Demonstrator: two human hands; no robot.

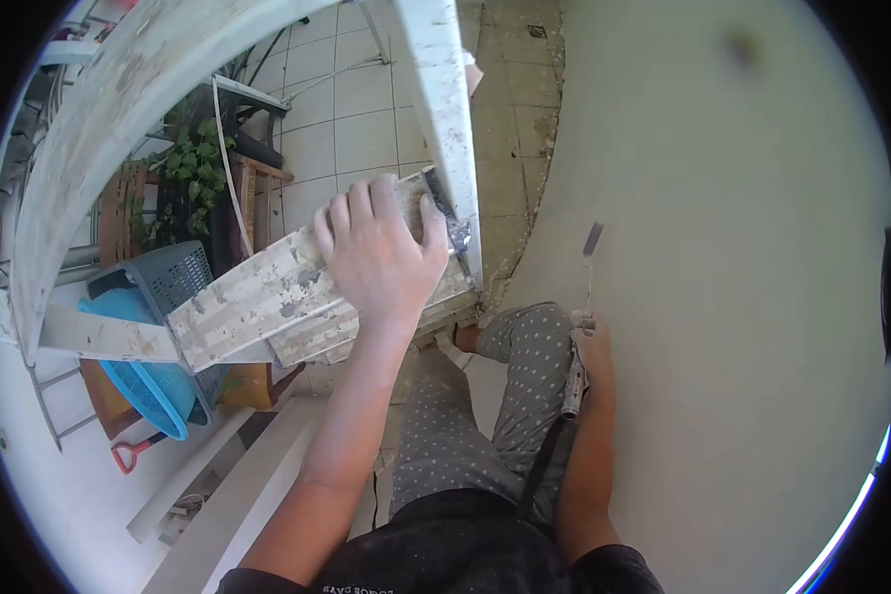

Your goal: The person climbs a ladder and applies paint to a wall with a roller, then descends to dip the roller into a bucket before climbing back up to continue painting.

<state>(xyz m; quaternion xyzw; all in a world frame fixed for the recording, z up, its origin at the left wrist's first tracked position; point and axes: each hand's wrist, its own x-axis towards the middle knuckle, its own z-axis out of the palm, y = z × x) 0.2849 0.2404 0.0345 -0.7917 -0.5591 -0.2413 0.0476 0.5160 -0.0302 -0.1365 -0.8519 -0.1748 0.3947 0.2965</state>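
Note:
My left hand (pixel 381 252) lies over the top tread of a white, paint-spattered stepladder (pixel 257 297), its fingers bent over the far edge and the thumb on the right. Low on the right, beside my thigh, my right hand (pixel 591 346) is closed around a spattered, tube-like handle (pixel 573 394). From that fist a thin rod runs up to a narrow grey head (pixel 593 239), which overlaps the wall in this view. White dust coats my left hand and forearm.
A pale plain wall (pixel 723 327) fills the right side. Below are a tiled floor (pixel 361 139) and a dirty strip along the wall's foot. Left of the ladder stand a blue basin (pixel 148 386), a grey crate (pixel 176 277), leafy plants (pixel 193 168) and a red-handled tool (pixel 129 455).

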